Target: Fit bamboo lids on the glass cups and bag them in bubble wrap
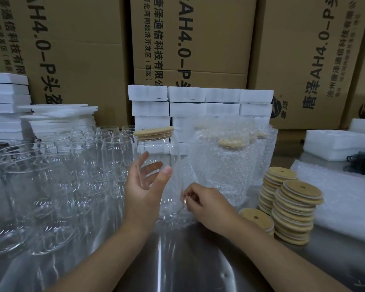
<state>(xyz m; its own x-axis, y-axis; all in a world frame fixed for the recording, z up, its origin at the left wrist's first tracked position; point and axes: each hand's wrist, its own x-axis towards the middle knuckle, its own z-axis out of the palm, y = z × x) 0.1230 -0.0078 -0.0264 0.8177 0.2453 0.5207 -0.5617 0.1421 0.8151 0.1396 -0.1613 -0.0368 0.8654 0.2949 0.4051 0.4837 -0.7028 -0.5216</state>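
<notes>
**Lidded cup at mid-table, your hands on either side of it**

The clear glass cup point(154, 150) stands in front of you on the metal table point(188, 260). It is capped with a pale round bamboo lid point(154, 132), and its base sits in a bubble-wrap bag point(174, 223). Your left hand point(144, 186) is spread, fingers straight and apart against the cup's side, some showing through the glass. Your right hand point(207, 204) is curled, pinching the bag's edge low beside the cup. Bare cups point(57, 175) crowd the left, wrapped cups point(226, 165) stand behind, and stacked lids point(293, 209) sit to the right.
</notes>
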